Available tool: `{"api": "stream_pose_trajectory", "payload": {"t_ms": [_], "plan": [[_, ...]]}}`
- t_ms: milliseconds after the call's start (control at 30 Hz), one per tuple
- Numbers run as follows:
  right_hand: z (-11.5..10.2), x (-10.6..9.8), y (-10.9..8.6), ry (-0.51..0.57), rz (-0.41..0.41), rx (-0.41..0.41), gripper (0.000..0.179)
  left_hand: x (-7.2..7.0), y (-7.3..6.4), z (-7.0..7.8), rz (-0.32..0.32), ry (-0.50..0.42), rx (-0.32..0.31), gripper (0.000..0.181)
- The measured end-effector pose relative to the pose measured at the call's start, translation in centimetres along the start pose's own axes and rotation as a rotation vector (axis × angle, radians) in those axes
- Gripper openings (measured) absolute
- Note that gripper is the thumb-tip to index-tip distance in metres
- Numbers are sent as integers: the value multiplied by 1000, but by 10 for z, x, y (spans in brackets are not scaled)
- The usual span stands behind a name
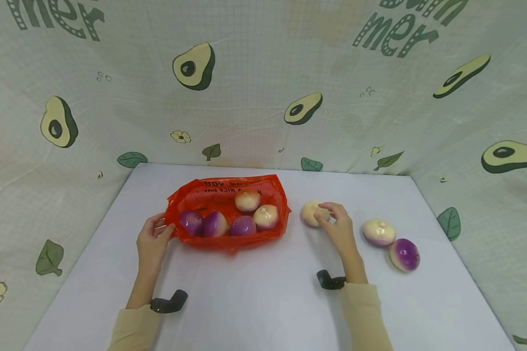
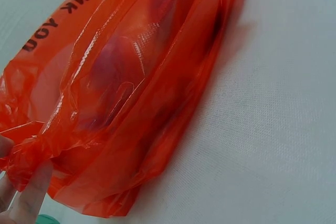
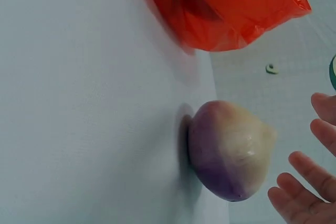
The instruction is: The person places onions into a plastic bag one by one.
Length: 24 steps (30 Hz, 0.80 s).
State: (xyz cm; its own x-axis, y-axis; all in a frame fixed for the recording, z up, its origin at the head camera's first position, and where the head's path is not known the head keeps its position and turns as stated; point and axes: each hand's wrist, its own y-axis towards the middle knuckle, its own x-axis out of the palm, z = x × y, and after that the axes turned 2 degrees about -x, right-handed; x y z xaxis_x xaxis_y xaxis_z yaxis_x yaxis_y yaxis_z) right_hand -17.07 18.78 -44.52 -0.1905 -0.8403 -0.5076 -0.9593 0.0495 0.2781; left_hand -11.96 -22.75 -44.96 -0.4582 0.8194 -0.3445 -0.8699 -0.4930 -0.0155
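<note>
A red plastic bag [image 1: 233,242] lies with its mouth open and several purple-and-white turnips [image 1: 215,224] inside. My left hand [image 1: 152,239] pinches the bag's left edge; in the left wrist view the bunched plastic [image 2: 31,156] sits between thumb and fingers. Just right of the bag, one turnip [image 1: 310,213] rests on the table, its purple side showing in the right wrist view [image 3: 231,150]. Above this turnip hovers my right hand [image 1: 337,225], fingers spread and slightly bent; the right wrist view shows a gap between fingertips [image 3: 296,158] and turnip.
Two more turnips, a mostly white one [image 1: 379,232] and a purple one [image 1: 405,255], lie side by side to the right of my right hand. The white table [image 1: 254,302] ends at a cloth backdrop [image 1: 254,141] printed with avocados and leaves.
</note>
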Motion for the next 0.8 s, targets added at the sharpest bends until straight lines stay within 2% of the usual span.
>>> {"api": "stream_pose_trajectory", "payload": {"t_ms": [167, 433, 800], "plan": [[6, 2, 1, -7, -25, 32, 40, 0, -1, 1, 0, 12, 1, 38], [18, 7, 2, -52, -44, 39, 45, -1, -1, 1, -3, 14, -2, 39], [28, 15, 5, -67, -69, 119, 58, 0, 1, 0, -2, 15, -17, 40]]}}
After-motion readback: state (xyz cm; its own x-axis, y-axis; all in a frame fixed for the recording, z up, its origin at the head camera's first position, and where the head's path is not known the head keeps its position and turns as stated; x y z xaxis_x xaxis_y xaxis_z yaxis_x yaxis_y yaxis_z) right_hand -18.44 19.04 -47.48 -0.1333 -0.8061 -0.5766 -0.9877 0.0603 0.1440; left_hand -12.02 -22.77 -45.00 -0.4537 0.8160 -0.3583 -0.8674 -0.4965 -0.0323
